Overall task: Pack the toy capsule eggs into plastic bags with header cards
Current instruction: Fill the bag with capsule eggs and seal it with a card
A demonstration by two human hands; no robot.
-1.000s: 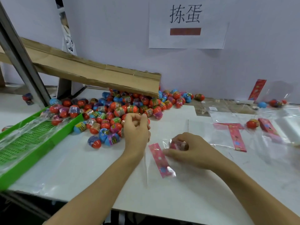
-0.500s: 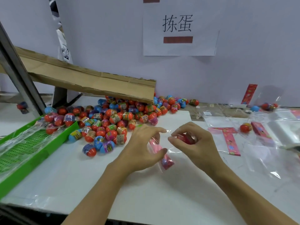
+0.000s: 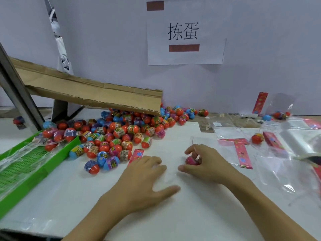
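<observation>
- The left hand (image 3: 145,181) lies palm down on the white table (image 3: 73,193), fingers spread and relaxed, fingertips on a pink header card (image 3: 136,154).
- Just right of it, the right hand (image 3: 206,165) curls its fingers round a pink-red capsule egg (image 3: 191,160).
- Beyond the left hand lies the egg pile (image 3: 118,134), under a sloping cardboard chute (image 3: 93,94).
- A green tray (image 3: 34,164) sits left of the pile.

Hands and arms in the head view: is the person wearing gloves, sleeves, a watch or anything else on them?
Nothing worn is visible. The left hand and right hand are both bare, with no gloves, rings or tape that the frame shows. Both forearms are bare to the bottom edge of the picture, with no sleeve cuffs, watch or wristband in view.
</observation>
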